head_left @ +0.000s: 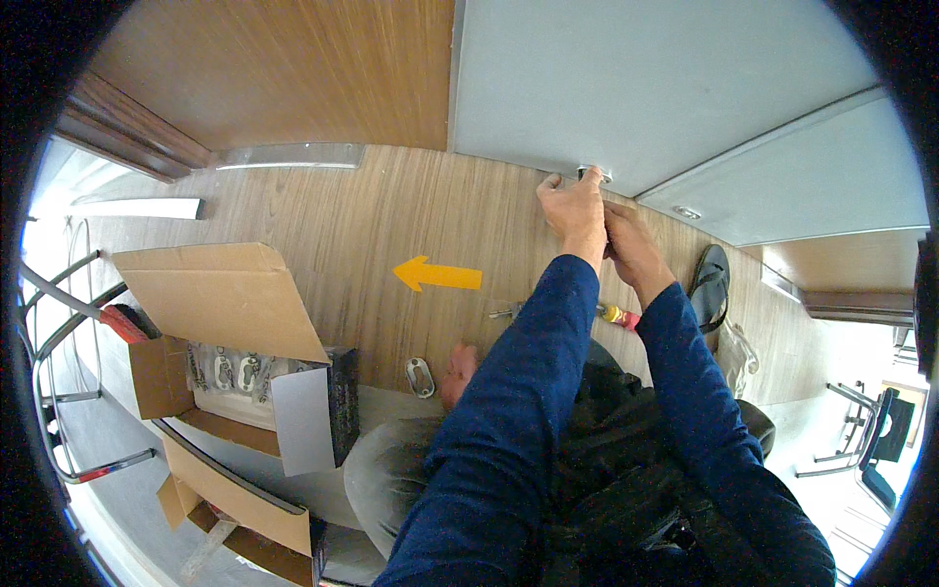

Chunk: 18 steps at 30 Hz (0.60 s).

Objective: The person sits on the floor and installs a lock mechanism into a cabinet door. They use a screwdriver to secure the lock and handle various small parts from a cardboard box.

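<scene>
My left hand is at the lower edge of a large grey panel, its thumb pressed on a small metal fitting there. The fitting is mostly covered by the thumb. Close beside that wrist, my right hand has its fingers curled; whatever they hold is hidden. A similar oval metal fitting sits on the neighbouring grey panel. Below my hands, a red and yellow tool handle lies on the floor. A metal shaft shows on the other side of my left forearm; I cannot tell whether they join.
Left of me stands an open cardboard box with bagged metal fittings; another open box is nearer. One loose oval fitting lies near my bare foot. A yellow arrow marks the floor. A black sandal lies right.
</scene>
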Available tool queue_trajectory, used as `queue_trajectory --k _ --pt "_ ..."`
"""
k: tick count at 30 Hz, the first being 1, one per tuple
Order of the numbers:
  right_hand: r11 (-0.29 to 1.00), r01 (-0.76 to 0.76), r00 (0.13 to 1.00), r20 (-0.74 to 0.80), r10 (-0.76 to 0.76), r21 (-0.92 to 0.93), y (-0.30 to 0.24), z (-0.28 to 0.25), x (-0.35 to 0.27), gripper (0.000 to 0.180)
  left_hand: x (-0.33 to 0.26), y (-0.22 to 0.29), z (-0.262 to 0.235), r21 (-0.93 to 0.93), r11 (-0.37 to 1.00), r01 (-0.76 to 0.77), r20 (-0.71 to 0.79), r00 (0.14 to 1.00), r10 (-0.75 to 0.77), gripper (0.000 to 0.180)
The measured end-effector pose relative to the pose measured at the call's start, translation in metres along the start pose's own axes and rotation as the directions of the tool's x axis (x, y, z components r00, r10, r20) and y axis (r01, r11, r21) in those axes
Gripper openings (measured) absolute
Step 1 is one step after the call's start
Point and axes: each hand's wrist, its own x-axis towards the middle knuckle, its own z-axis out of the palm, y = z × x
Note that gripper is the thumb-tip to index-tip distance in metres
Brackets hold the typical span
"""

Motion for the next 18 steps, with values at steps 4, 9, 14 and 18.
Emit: queue_trajectory --k 4,9,14,18 --pt "1.000 0.020 1.000 -0.019 -0.020 0.021 0.003 0.003 0.003 0.025 0.000 0.000 0.000 -0.009 1.000 0.000 -0.017 1.000 0.000 0.069" --pt "1.000 0.018 1.000 -0.002 -0.018 0.018 0.005 -0.002 0.005 0.024 0.002 -0.003 0.001 -0.023 1.000 0.016 0.016 1.000 -0.016 0.074" --pt "0.996 0.024 0.999 -0.024 -0.022 0.081 0.004 0.005 0.003 0.025 0.010 -0.005 0.000 -0.046 0.999 0.009 0.029 1.000 -0.008 0.073" --pt "0.999 0.035 0.999 0.008 -0.035 0.022 0.003 0.003 0.006 0.025 0.013 -0.006 0.000 -0.044 0.999 0.006 0.043 0.999 -0.004 0.069"
